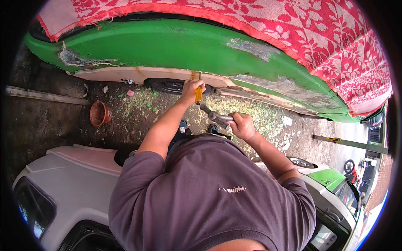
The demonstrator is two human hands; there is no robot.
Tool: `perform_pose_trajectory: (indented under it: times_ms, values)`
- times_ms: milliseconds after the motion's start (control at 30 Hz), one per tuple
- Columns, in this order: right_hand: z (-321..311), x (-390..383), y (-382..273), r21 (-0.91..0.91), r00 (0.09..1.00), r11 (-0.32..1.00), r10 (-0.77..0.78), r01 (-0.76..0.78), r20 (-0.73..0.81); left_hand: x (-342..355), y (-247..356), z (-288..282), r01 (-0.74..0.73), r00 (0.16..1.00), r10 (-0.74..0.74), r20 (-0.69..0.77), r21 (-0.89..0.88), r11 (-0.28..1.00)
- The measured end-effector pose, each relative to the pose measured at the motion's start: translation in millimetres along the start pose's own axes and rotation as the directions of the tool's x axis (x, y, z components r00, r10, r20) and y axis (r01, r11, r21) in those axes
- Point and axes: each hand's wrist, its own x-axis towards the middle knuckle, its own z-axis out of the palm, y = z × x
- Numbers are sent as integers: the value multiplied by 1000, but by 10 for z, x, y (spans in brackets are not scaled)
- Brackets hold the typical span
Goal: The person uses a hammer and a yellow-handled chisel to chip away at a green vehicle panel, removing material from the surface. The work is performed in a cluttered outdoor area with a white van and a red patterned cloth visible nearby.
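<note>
My left hand (191, 90) is wrapped round a chisel with a yellow handle (199, 96). Its thin blade points away from me and meets the cream lower panel (159, 73) of a green car body (138, 42), just above a wheel (167, 85). The butt of the handle faces back toward me. In my right hand (243, 126) I grip a grey metal tool that looks like pliers (218, 118). Its head is close to the chisel's butt, with a small gap between them. Old paint is flaked off the green body in patches.
A red patterned cloth (326, 42) covers the car's top. Paint chips (259, 113) litter the ground. An orange bucket (100, 113) stands at the left, near a long bar (46, 94). Behind me is a pale vehicle (79, 171). Another bar (356, 144) lies at the right.
</note>
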Motion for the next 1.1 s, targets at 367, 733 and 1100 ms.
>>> perform_pose_trajectory:
  times_ms: [367, 733, 1100]
  values:
    - [-41, 52, 79, -301, 969, 953, 98, -27, 225, 22, 75, -12, 39, 997, -36, 61, -48, 998]
    - [-92, -13, 136, -170, 990, 985, 64, -41, 128, 136, 91, -54, 25, 1000, -25, 2, -14, 1000]
    - [-41, 62, 131, -313, 975, 949, 107, -41, 197, 109, 113, 34, 2, 1000, -2, 26, -5, 1000]
